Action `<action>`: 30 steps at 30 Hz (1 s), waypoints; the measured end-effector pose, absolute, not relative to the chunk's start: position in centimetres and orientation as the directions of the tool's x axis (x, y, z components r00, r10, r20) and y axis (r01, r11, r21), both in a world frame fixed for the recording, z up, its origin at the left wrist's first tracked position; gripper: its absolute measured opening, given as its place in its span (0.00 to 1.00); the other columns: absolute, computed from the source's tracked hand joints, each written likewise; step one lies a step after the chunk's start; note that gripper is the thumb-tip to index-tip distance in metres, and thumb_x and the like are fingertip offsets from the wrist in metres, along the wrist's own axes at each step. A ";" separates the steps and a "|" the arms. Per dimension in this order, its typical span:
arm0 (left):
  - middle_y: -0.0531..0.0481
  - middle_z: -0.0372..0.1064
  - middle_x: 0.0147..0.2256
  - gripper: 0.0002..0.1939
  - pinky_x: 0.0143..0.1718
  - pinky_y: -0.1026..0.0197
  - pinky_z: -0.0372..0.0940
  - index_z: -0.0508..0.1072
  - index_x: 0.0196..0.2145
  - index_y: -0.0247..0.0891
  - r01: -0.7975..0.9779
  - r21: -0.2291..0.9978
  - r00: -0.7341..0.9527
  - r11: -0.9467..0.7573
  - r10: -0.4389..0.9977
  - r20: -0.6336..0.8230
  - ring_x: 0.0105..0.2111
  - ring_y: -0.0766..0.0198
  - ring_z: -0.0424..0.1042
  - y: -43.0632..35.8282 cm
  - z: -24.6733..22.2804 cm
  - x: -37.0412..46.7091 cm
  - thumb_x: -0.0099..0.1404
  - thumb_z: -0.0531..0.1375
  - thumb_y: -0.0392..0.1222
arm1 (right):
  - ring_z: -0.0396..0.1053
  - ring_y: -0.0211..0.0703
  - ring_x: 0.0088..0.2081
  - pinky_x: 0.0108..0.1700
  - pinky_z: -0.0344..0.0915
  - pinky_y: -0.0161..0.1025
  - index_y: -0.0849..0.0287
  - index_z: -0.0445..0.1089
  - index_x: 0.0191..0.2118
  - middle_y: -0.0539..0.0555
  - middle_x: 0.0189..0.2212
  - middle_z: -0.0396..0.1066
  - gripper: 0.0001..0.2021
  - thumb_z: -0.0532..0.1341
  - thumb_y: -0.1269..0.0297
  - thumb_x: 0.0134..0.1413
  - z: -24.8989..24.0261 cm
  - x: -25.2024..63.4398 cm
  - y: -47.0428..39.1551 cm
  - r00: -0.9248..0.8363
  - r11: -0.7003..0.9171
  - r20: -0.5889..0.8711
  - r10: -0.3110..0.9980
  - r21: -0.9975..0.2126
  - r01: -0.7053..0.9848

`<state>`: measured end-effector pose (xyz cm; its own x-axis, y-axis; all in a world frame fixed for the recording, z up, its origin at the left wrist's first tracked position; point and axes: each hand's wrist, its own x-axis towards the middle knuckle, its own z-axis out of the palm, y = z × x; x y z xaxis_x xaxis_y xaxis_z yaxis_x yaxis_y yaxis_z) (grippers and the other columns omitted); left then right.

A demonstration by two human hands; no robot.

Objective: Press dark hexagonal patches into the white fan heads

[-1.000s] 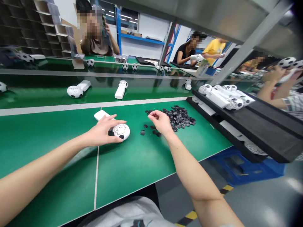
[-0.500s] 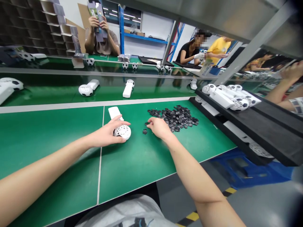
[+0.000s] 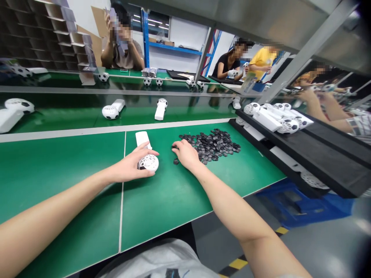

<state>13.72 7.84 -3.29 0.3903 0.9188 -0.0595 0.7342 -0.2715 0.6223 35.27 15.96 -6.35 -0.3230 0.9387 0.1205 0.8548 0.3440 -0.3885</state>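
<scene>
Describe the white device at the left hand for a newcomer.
Start at the green worktop, left of the black pieces. The white device has the left hand curled around its openwork head. Unlike those lying beyond the pale strip, it has a hand on it.

Green bench: A heap of black pieces spreads over the far right side here, one stray piece near it; toward the middle, a white ball-headed device.
Green strip behind: Four similar devices, well apart.
Upper black tray: White devices with football-patterned heads, bunched at the far end.
</scene>
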 end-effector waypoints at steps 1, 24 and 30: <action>0.44 0.37 0.64 0.29 0.59 0.43 0.43 0.60 0.54 0.44 0.727 0.623 0.402 -0.288 0.915 -0.046 0.63 0.46 0.32 7.9 -3.5 13.7 0.56 0.58 0.54 | 0.66 0.44 0.41 0.38 0.61 0.37 0.54 0.69 0.41 0.54 0.40 0.65 0.08 0.56 0.62 0.56 -6.5 35.2 16.2 -0.317 0.339 0.123 0.940 -0.403 0.850; 0.42 0.31 0.63 0.31 0.58 0.43 0.49 0.54 0.55 0.40 0.719 0.647 0.350 -0.252 0.936 -0.025 0.63 0.47 0.28 6.9 -3.9 14.3 0.54 0.58 0.42 | 0.69 0.35 0.34 0.39 0.66 0.35 0.56 0.66 0.44 0.51 0.37 0.69 0.10 0.52 0.69 0.58 -4.2 35.0 11.3 -0.704 0.581 0.262 0.660 -0.772 0.258; 0.41 0.32 0.63 0.31 0.59 0.44 0.47 0.56 0.54 0.39 0.717 0.645 0.349 -0.265 0.937 -0.003 0.63 0.47 0.29 7.0 -4.2 14.4 0.53 0.59 0.42 | 0.68 0.36 0.34 0.37 0.65 0.35 0.57 0.69 0.37 0.51 0.34 0.70 0.06 0.56 0.66 0.56 -4.3 34.9 11.2 -0.624 0.571 0.343 0.702 -0.796 0.204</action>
<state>14.43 7.04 -4.25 0.3489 0.9372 -0.0025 0.7166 -0.2650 0.6452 34.88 11.23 -4.29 -0.6243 0.7018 0.3432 0.2040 0.5705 -0.7955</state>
